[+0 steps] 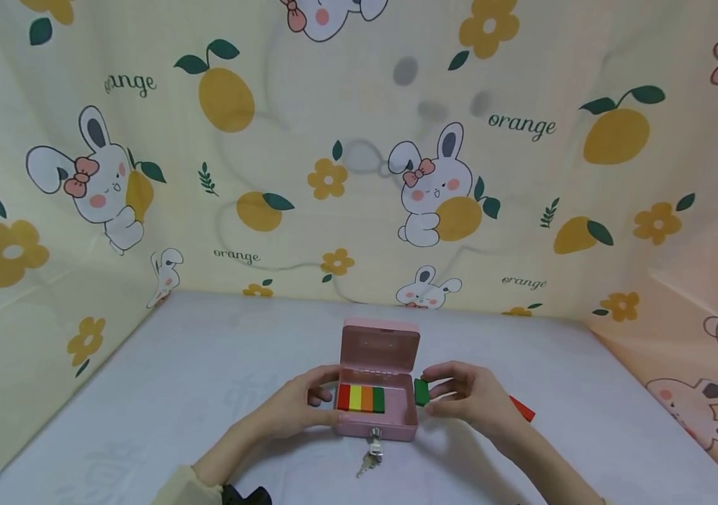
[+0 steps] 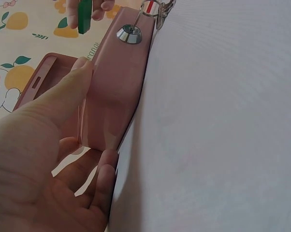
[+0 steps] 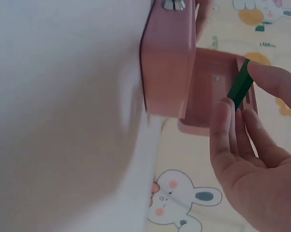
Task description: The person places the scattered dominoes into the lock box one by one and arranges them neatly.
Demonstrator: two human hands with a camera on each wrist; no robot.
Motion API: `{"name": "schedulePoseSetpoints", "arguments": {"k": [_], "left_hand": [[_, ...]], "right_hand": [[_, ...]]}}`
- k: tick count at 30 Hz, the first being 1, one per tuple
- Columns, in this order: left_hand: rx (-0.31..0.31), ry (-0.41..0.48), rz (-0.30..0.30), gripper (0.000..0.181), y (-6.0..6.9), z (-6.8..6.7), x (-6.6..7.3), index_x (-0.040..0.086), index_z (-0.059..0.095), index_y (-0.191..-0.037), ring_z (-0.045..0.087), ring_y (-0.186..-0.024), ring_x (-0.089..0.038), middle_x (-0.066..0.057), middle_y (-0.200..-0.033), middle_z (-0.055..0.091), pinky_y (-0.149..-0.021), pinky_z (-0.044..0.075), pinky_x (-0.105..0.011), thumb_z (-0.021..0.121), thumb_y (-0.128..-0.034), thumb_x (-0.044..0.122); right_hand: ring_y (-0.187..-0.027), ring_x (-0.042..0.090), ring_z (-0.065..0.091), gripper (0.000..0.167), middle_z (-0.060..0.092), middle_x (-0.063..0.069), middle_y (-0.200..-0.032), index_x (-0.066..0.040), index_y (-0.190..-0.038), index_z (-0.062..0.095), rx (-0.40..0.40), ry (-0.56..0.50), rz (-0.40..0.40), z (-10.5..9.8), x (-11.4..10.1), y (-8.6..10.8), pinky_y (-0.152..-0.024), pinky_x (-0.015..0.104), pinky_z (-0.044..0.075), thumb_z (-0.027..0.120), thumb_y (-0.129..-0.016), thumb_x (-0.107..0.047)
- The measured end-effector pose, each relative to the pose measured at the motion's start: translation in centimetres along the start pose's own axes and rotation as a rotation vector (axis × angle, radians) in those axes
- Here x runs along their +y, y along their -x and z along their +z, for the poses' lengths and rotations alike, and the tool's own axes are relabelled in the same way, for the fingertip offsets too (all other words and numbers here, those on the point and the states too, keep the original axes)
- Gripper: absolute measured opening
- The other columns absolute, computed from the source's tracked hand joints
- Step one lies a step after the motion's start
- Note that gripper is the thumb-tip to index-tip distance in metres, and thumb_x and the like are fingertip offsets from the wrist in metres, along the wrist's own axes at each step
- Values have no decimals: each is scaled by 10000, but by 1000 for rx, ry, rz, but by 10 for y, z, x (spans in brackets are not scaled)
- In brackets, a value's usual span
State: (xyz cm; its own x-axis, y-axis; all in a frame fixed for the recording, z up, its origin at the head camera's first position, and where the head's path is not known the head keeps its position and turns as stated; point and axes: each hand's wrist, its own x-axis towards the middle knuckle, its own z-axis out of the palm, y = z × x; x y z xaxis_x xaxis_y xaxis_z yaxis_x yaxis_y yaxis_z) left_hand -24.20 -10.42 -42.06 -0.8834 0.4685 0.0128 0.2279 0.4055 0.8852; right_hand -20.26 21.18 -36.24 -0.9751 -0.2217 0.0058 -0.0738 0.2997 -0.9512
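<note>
A pink metal box (image 1: 379, 425) stands with its lid (image 1: 379, 344) raised. Inside, towards the left, lies a row of blocks: red (image 1: 343, 398), yellow (image 1: 355, 398), orange (image 1: 367, 399) and green (image 1: 378, 400). My left hand (image 1: 299, 401) grips the box's left end; the left wrist view shows the thumb (image 2: 70, 79) on the front wall's top edge and fingers at the side. Just off the box's right wall, my right hand (image 1: 469, 393) pinches a second green block (image 1: 421, 393) between thumb and fingertips. In the right wrist view this green block (image 3: 241, 87) is tilted.
A small lock with hanging keys (image 1: 370, 459) sticks out from the box's front. A red block (image 1: 523, 409) lies on the white table (image 1: 258, 351), partly hidden behind my right wrist. Patterned cloth (image 1: 359, 231) hangs behind and at both sides.
</note>
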Motion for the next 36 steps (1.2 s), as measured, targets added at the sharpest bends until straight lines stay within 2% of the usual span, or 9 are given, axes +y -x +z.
{"name": "schedulePoseSetpoints", "arguments": {"k": [5,12,23,27,34,36], "left_hand": [[7,-6,-9,796,1,-1,2,214,450,-1473,526,-1065,-182,25,-1362,527,-924,449,-415,812,-799,433],[7,-10,0,797,2,-2,2,209,450,-1472,530,-1063,-185,10,-1370,526,-922,453,-416,810,-799,437],[8,-14,1,804,-1,-2,-2,229,454,-1468,534,-1058,-178,22,-1371,523,-922,456,-411,817,-786,451],[6,-11,6,798,-1,-2,-3,222,455,-1467,534,-1059,-179,20,-1372,524,-920,457,-414,816,-791,444],[6,-11,8,791,-1,-1,-3,227,454,-1468,537,-1058,-174,28,-1370,524,-923,457,-407,813,-796,440],[5,-12,13,788,-1,-1,-2,225,453,-1469,537,-1061,-178,24,-1372,525,-924,457,-415,815,-799,426]], "right_hand": [[-912,262,636,533,666,104,-1082,-4,-1213,645,-21,32,2,5,-2,1,-738,309,532,868,-737,-95],[-863,269,622,501,673,131,-948,-23,-1202,654,-57,33,3,8,-1,1,-694,297,495,857,-748,-84],[-854,286,631,480,676,140,-870,-42,-1177,665,-60,44,17,12,3,1,-715,307,510,862,-746,-121],[-843,283,626,466,676,139,-880,-48,-1169,671,-57,50,18,13,2,1,-737,324,506,857,-751,-130],[-852,261,608,488,666,98,-1071,-41,-1175,671,-43,43,49,20,-1,-4,-738,315,499,872,-741,-136],[-846,261,607,505,668,112,-1025,-38,-1185,668,-39,52,57,21,-1,-6,-737,321,495,876,-735,-136]]}}
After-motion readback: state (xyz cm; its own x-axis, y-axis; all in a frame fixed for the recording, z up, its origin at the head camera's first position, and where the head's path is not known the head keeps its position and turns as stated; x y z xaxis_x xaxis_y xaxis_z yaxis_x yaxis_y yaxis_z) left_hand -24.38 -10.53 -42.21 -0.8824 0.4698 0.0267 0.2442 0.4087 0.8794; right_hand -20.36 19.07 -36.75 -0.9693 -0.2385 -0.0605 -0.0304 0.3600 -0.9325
